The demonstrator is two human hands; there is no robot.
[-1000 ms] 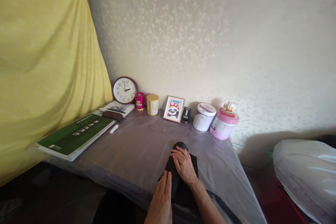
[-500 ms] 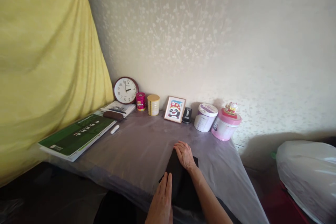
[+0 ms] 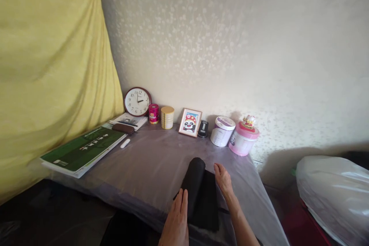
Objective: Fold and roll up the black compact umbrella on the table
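Observation:
A black cloth (image 3: 205,203), partly rolled up, lies at the table's front. Its thick roll (image 3: 193,178) is on the left and a flat part spreads to the right. Against the roll's lower left side rests my left hand (image 3: 177,215), open, its fingers stretched out and side by side. My right hand (image 3: 223,178) is just past the cloth's right edge, off the roll. Its fingers are loosely bent, and nothing shows in them. A dark strap shows beside the right forearm.
Along the wall stand a clock (image 3: 137,102), a magenta can (image 3: 153,114), a yellow-lidded can (image 3: 167,118), a panda picture frame (image 3: 190,122), a white tub (image 3: 222,132) and a pink tub (image 3: 243,140). A green book (image 3: 83,150) lies left. A plastic-wrapped bundle (image 3: 331,188) is right.
My right hand has come off the roll and moved right, past the cloth's edge, uncovering the roll's far end. My left hand stays at the roll's side. The view has shifted slightly.

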